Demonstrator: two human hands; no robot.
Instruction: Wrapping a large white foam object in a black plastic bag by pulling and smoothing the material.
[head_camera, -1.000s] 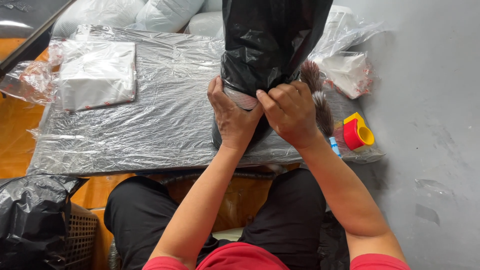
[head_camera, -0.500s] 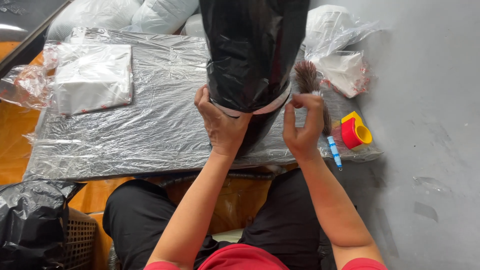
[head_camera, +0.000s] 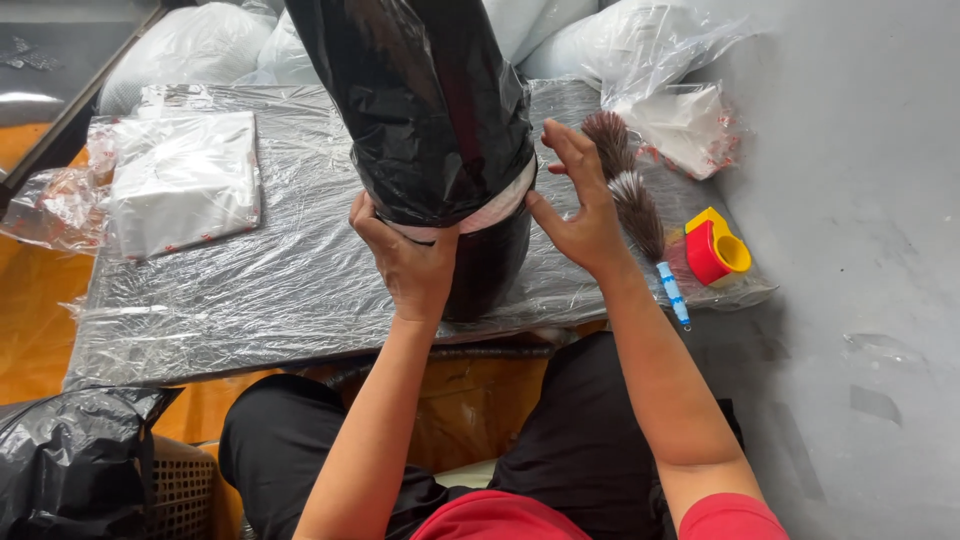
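Observation:
A tall bundle wrapped in black plastic (head_camera: 420, 110) stands tilted on the low table (head_camera: 290, 290), with a pale band of tape (head_camera: 480, 215) around its lower part. My left hand (head_camera: 405, 262) grips the bundle from the left, at the band. My right hand (head_camera: 580, 205) presses flat against the bundle's right side with its fingers spread. Just right of that hand lies a feather duster (head_camera: 630, 195) with a blue-and-white handle.
The table is covered in clear film. A stack of white folded bags (head_camera: 180, 180) lies at the left, a red-and-yellow tape dispenser (head_camera: 715, 250) at the right. White filled bags (head_camera: 190, 45) sit behind. A black bag in a basket (head_camera: 75, 465) stands at my lower left.
The bundle has leaned left and nearer the camera. My right hand went from pinching at the band to an open palm on the bundle's side. My left hand shifted left with it.

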